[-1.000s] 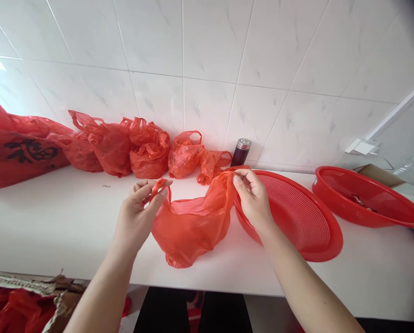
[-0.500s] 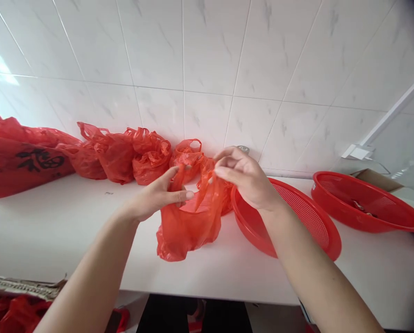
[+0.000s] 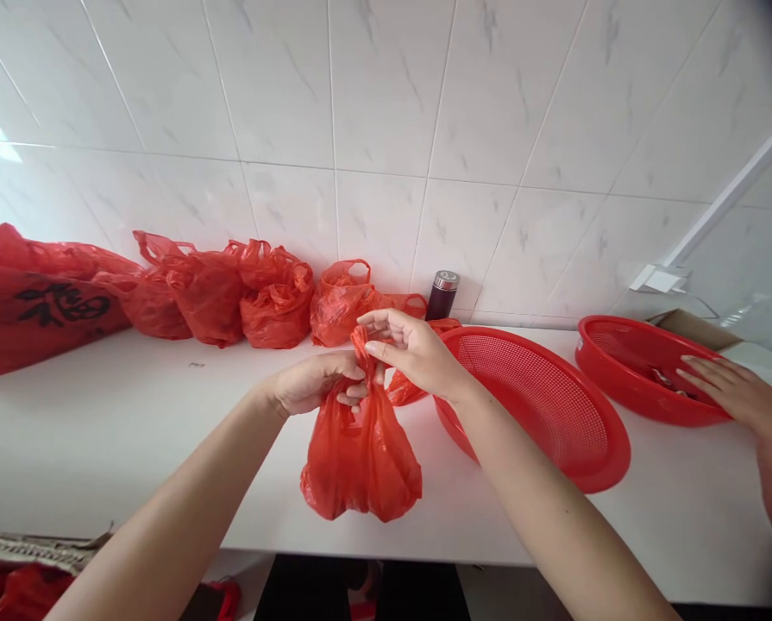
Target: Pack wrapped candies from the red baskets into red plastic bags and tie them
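Note:
A red plastic bag (image 3: 363,466) hangs just above the white table in front of me, its handles drawn together at the top. My left hand (image 3: 317,381) is closed round the bag's neck, fingers curled under the handles. Thumb and fingers of my right hand (image 3: 415,349) pinch the gathered handle tips from the right. What lies inside the bag cannot be made out. Right of the bag sits a red perforated basket (image 3: 541,405), partly behind my right forearm.
Several filled red bags (image 3: 275,297) line the tiled wall, left of a dark thermos (image 3: 442,295). At the far right another person's hand (image 3: 738,388) reaches into a second red basket (image 3: 657,410). A cardboard box (image 3: 696,329) stands behind it.
The bag's handles, apart before, are now brought together at the top, and both hands have closed in on them. Another person's hand has appeared over the right basket.

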Tool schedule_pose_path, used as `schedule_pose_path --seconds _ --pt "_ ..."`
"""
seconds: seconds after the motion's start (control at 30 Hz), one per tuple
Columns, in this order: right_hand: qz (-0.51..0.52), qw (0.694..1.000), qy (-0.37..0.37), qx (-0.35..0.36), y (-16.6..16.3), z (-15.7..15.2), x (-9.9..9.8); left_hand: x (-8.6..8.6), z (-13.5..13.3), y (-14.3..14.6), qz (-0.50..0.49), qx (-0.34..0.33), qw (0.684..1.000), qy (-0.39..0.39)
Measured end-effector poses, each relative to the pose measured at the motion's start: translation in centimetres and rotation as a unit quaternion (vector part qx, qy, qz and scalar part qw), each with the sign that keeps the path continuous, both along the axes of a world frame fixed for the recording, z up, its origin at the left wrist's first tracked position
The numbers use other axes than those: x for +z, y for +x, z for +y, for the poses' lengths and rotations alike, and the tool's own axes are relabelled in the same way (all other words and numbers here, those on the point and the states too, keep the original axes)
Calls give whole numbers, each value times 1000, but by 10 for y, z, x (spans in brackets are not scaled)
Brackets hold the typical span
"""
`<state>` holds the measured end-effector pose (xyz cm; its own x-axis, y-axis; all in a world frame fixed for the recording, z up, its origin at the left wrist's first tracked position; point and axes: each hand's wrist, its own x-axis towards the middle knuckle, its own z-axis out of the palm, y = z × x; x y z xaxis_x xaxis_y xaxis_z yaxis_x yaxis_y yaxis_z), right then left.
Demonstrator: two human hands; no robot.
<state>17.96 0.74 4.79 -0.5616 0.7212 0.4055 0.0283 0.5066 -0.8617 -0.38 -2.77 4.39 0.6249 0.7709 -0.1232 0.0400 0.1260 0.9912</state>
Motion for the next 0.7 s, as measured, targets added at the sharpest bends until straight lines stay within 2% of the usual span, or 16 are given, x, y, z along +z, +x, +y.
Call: schedule_pose_path --seconds 0.1,0.23,0.37,0.43,0.5,0.6,0.7 --pt "7 999 -18 -36 6 -1 -10 -4 1 2 14 47 999 20" --pt "23 997 -76 22 9 -6 -24 -10 3 0 37 86 995 25" --pt "43 998 -12 -44 12 -32 -25 -13 4 -9 13 120 992 37" --pt "1 1000 6 -11 15 -47 -20 -9 3 -12 16 98 993 70" --pt "-29 999 26 16 15 -53 -15 -3 1 -13 58 83 988 115" --pt "32 998 35 -45 8 -38 -20 4 -2 -10 162 104 966 173" --pt "59 997 -30 -47 -5 -10 -40 -1 -2 -3 257 137 921 258"
